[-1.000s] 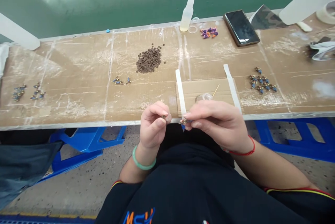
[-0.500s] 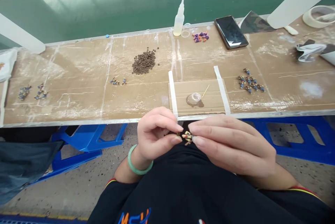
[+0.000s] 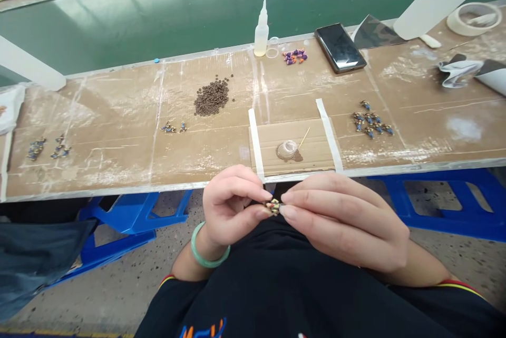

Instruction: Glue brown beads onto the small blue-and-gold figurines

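Observation:
My left hand (image 3: 231, 206) and my right hand (image 3: 348, 219) meet over my lap, just below the bench edge. Both pinch one tiny painted figure (image 3: 273, 206) between thumb and fingertips. The left wrist wears a green bangle. On the bench right above sits a taped cardboard patch (image 3: 292, 145) with a glue blob (image 3: 287, 149) and a thin stick (image 3: 304, 137). A heap of small brown rings (image 3: 209, 98) lies further back.
Small painted figures lie in groups at the right (image 3: 370, 122), centre-left (image 3: 171, 127) and far left (image 3: 43, 147). At the back stand a glue bottle (image 3: 261, 32), purple pieces (image 3: 294, 56), a phone (image 3: 340, 47) and a tape roll (image 3: 472, 17). Blue frames sit under the bench.
Both hands dropped from the bench edge towards my lap and came together on the small figure. The view tilted, so the bench shows further up.

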A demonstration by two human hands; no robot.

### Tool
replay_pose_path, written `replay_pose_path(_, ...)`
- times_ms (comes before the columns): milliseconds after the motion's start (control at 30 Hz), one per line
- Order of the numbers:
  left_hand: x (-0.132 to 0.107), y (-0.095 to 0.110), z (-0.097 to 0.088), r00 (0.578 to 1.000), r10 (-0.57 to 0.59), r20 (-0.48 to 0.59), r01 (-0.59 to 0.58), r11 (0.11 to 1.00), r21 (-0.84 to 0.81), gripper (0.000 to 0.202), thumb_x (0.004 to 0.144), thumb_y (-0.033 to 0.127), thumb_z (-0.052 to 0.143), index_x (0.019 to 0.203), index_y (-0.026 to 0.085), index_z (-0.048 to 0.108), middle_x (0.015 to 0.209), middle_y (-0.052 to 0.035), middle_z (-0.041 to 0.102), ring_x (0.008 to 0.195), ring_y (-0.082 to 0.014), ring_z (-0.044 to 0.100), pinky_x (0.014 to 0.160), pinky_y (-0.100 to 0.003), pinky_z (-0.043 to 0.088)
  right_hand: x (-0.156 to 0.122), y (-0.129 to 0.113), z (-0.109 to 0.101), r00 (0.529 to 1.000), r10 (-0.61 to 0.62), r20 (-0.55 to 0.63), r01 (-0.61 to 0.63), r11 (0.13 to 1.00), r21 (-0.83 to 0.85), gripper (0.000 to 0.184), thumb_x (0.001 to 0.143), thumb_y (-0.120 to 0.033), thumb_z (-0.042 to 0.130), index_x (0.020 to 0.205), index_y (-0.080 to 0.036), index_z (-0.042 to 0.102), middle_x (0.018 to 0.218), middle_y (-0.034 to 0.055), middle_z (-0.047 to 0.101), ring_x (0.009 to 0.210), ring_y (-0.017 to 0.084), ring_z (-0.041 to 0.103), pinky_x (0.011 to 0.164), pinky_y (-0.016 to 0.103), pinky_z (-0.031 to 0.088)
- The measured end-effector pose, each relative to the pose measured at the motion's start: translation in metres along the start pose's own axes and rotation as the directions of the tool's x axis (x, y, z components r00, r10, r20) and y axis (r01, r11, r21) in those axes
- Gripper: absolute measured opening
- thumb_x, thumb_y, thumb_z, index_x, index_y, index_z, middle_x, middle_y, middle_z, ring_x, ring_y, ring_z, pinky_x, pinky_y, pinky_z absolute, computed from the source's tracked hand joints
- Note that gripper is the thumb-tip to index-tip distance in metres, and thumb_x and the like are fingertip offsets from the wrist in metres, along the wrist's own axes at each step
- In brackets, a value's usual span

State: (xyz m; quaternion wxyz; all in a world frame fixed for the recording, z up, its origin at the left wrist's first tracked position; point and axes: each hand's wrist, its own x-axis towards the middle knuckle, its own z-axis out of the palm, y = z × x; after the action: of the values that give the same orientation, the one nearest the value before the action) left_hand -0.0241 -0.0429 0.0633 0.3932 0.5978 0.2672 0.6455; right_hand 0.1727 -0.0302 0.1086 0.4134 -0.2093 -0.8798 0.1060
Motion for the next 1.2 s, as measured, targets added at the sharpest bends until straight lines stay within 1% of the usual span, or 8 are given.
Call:
replay_pose_path(133, -0.001, -0.001, 0.0, 1.0, -0.004, -0.014, 0.004, 1.0, 0.007, 0.011, 0.087, 0.03, 0.077, 0.087, 0.02, 0.074, 0.07, 0.0003, 0.061, 0.062, -0.0101, 0.056, 0.057, -0.023, 0.045, 0.004, 0.002, 0.004, 0.992, -0.117, -0.046, 0.116, 0.993, -0.014, 0.011, 0.097, -0.007, 0.061, 0.097, -0.013, 0.07, 0.088, 0.0089, 0.075, 0.086, 0.018, 0.073, 0.074, 0.027, 0.068)
replay_pose_path(400, -0.001, 0.0, -0.001, 0.999, -0.02, -0.031, 0.021, 0.999, 0.032, 0.01, 0.085, 0.028, 0.079, 0.086, 0.019, 0.074, 0.07, 0.0006, 0.063, 0.062, -0.0097, 0.056, 0.057, -0.023, 0.046, 0.004, 0.005, 0.009, 0.991, -0.11, -0.076, 0.108, 0.994, -0.028, 0.012, 0.092, -0.003, 0.066, 0.096, -0.013, 0.07, 0.086, 0.008, 0.074, 0.083, 0.017, 0.071, 0.071, 0.028, 0.067)
replay_pose_path(533, -0.001, 0.001, -0.001, 1.0, -0.004, -0.027, 0.006, 0.999, 0.052, 0.008, 0.086, 0.026, 0.079, 0.087, 0.02, 0.075, 0.069, 0.0011, 0.064, 0.06, -0.0089, 0.056, 0.056, -0.023, 0.046, 0.002, 0.005, 0.007, 0.992, -0.12, -0.043, 0.117, 0.991, -0.057, 0.01, 0.092, -0.003, 0.066, 0.097, -0.01, 0.07, 0.087, 0.0093, 0.074, 0.083, 0.018, 0.072, 0.07, 0.03, 0.066)
replay_pose_path(700, -0.003, -0.001, -0.002, 0.999, 0.042, -0.031, -0.039, 0.995, 0.097, 0.006, 0.087, 0.024, 0.077, 0.091, 0.02, 0.077, 0.071, 0.0009, 0.065, 0.06, -0.0083, 0.057, 0.055, -0.022, 0.046, 0.005, -0.001, -0.001, 0.997, -0.073, 0.014, 0.074, 0.993, -0.093, 0.011, 0.095, -0.007, 0.064, 0.096, -0.015, 0.071, 0.088, 0.0071, 0.074, 0.081, 0.018, 0.072, 0.069, 0.03, 0.067)
replay_pose_path(833, -0.004, -0.001, -0.003, 0.993, 0.108, -0.037, -0.099, 0.974, 0.202, 0.006, 0.088, 0.023, 0.076, 0.091, 0.017, 0.075, 0.073, -0.0002, 0.066, 0.059, -0.0086, 0.057, 0.053, -0.022, 0.046, 0.008, -0.002, -0.002, 0.996, -0.082, 0.045, 0.086, 0.99, -0.109, 0.012, 0.097, -0.008, 0.059, 0.097, -0.013, 0.071, 0.088, 0.009, 0.074, 0.082, 0.018, 0.071, 0.071, 0.028, 0.068)
replay_pose_path(967, -0.005, 0.002, -0.001, 0.981, 0.188, -0.043, -0.159, 0.913, 0.376, 0.005, 0.088, 0.018, 0.074, 0.092, 0.017, 0.074, 0.075, -0.0004, 0.067, 0.059, -0.0093, 0.057, 0.051, -0.022, 0.046, 0.007, 0.0, 0.001, 0.996, -0.078, 0.032, 0.081, 0.99, -0.112, 0.014, 0.094, -0.005, 0.06, 0.099, -0.011, 0.071, 0.091, 0.0093, 0.074, 0.086, 0.018, 0.072, 0.075, 0.027, 0.069)
replay_pose_path(1067, -0.006, 0.005, 0.001, 0.975, 0.219, -0.036, -0.174, 0.858, 0.484, 0.006, 0.088, 0.015, 0.073, 0.093, 0.018, 0.073, 0.077, -0.0004, 0.068, 0.061, -0.0098, 0.06, 0.053, -0.022, 0.048, 0.006, 0.001, 0.004, 0.996, -0.086, 0.02, 0.088, 0.987, -0.136, 0.015, 0.094, -0.003, 0.06, 0.1, -0.012, 0.07, 0.092, 0.0085, 0.075, 0.086, 0.017, 0.073, 0.076, 0.026, 0.069)
replay_pose_path(1200, -0.006, 0.009, 0.005, 0.97, 0.242, -0.041, -0.18, 0.813, 0.553, 0.005, 0.091, 0.016, 0.069, 0.094, 0.016, 0.072, 0.079, -0.0018, 0.069, 0.065, -0.0107, 0.062, 0.055, -0.023, 0.051, 0.005, 0.0, 0.006, 0.996, -0.094, 0.001, 0.093, 0.983, -0.155, 0.013, 0.096, -0.004, 0.059, 0.1, -0.01, 0.07, 0.091, 0.0099, 0.075, 0.089, 0.017, 0.074, 0.083, 0.026, 0.069)
